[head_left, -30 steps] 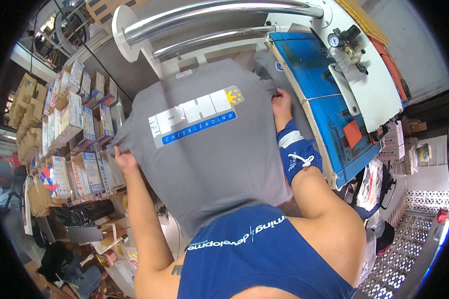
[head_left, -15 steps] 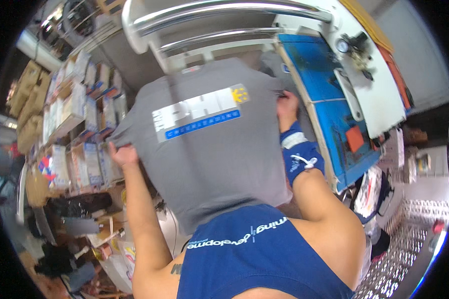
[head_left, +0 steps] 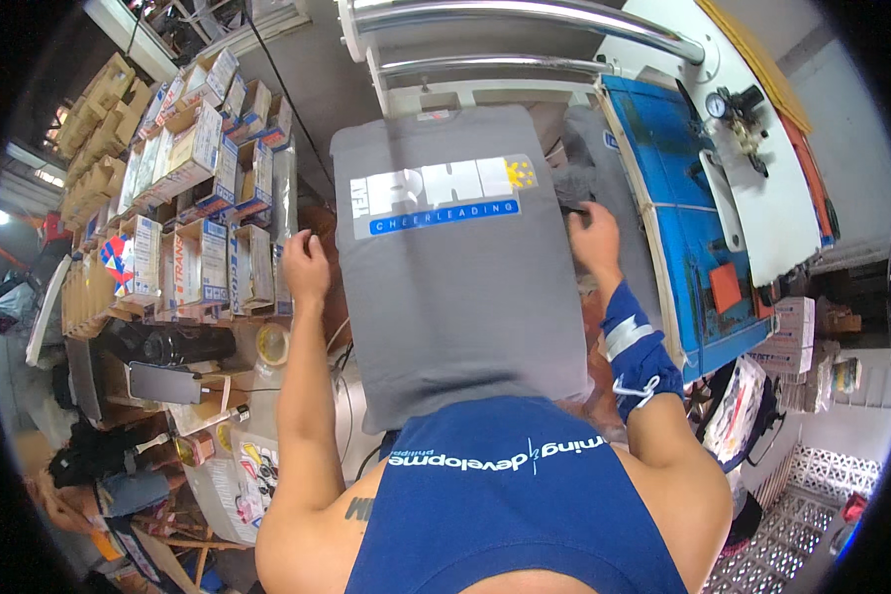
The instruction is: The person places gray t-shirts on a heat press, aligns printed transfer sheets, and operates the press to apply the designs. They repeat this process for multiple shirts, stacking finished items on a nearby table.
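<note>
A grey T-shirt [head_left: 465, 317] with a white, blue and yellow print [head_left: 441, 198] lies spread out in front of me, its collar at the far end. My left hand [head_left: 307, 269] is just off the shirt's left edge, fingers loosely curled and nothing visible in them. At the right edge my right hand [head_left: 594, 241] has its fingertips pinched against a dark, bunched bit of fabric [head_left: 572, 186], which looks like the shirt's sleeve. The fingers partly hide that contact. Another piece of grey cloth [head_left: 609, 163] hangs farther right.
A blue framed screen [head_left: 663, 139] leans at the right, beside a white panel carrying a pressure gauge [head_left: 718, 105]. Metal bars [head_left: 525, 12] cross the far side. Stacked cardboard boxes [head_left: 193, 148] fill the left, with a dark cylinder [head_left: 188, 346] below them.
My left hand has released the shirt's left sleeve, which no longer sticks out, and sits beside the edge. The shirt lies straighter. My right hand stays at the right sleeve, which is now bunched.
</note>
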### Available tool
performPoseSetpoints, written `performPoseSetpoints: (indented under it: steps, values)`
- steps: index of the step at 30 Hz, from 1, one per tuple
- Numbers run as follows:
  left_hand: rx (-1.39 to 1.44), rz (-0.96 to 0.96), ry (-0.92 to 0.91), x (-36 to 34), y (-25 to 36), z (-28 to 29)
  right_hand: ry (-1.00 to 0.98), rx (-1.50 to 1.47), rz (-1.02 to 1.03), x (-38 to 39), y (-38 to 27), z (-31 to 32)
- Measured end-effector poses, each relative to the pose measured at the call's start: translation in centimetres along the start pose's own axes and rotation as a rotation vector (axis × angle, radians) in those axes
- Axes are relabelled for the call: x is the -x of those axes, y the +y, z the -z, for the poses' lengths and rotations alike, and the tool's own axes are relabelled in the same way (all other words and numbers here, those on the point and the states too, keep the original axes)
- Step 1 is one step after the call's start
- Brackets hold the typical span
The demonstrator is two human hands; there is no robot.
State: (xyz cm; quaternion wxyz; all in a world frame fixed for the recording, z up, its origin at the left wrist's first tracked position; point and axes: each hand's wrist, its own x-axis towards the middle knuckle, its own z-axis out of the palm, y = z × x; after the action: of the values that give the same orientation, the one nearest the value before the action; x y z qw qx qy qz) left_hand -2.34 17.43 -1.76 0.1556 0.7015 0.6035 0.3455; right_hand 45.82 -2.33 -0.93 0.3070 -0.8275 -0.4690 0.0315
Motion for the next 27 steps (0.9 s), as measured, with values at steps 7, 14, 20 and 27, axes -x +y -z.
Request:
performPoseSetpoints:
  steps: [7,14,20,27]
  values:
    - [-0.247,-0.408,-0.025,6.5,8.3,-2.1,0.055,-0.069,0.401,4.5,-10.7,-4.0]
    - [-0.231,-0.442,-0.02,6.7,8.9,-1.9,0.044,0.106,0.405,5.3,-11.4,-4.9]
    - [-0.206,-0.43,-0.001,6.7,8.6,-2.4,0.017,0.166,0.374,5.0,-11.0,-5.6]
    - [-0.215,-0.446,0.001,6.7,8.5,-2.3,0.018,0.147,0.366,5.3,-10.9,-5.3]
